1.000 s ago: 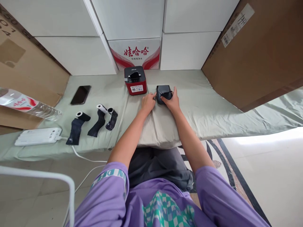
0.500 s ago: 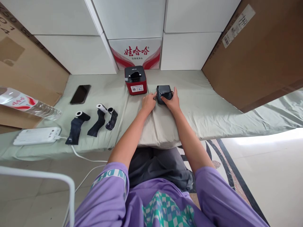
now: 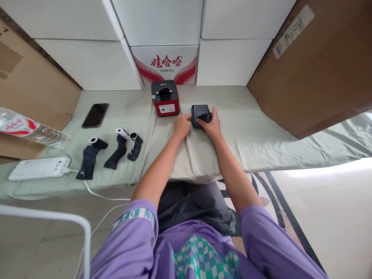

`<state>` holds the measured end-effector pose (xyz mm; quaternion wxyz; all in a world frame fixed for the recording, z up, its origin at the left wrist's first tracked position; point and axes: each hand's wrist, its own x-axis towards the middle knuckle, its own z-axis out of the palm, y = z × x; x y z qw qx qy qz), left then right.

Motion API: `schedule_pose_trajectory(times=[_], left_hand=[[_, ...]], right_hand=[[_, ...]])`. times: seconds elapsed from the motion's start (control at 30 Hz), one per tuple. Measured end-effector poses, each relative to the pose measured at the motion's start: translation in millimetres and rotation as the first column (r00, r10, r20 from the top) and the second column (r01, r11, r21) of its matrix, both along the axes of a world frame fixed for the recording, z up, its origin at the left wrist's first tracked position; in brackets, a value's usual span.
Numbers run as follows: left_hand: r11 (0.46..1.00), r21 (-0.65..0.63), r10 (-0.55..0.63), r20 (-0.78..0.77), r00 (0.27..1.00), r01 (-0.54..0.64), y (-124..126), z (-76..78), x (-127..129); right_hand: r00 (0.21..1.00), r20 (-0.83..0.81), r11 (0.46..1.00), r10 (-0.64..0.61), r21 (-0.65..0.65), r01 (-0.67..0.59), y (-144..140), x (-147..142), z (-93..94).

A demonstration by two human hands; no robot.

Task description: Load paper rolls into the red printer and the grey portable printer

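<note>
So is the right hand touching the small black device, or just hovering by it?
Touching. The head view shows the right hand wrapped against the near right side of the small black device, with no gap; the left hand presses its left side.

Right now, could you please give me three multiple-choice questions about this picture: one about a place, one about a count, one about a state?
1. Where is the red printer relative to the small black device?
A. To its left, nearer the boxes
B. To its right
C. On the floor

2. How many black rolls with white cores lie on the green sheet?
A. One
B. Three
C. Five

3. What is the state of the small black device?
A. Lying alone, untouched
B. Lifted high above the sheet
C. Resting on the sheet, with both hands on it

Answers:
1. A: the red printer stands left of the black device and closer to the white boxes.
2. B: three partly unrolled rolls lie side by side.
3. C: the left hand touches its left side and the right hand covers its right side.
</note>
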<state>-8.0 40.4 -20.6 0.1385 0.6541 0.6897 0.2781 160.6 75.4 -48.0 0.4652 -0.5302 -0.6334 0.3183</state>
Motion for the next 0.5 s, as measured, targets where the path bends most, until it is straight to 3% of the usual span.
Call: schedule_pose_trajectory(times=[0.5], left_hand=[[0.996,0.076,0.031,0.142,0.989,-0.042,-4.8,-6.6,5.6]], right_hand=[[0.999,-0.035,0.998,0.006,0.064,-0.003,-14.9,-3.6,5.3]])
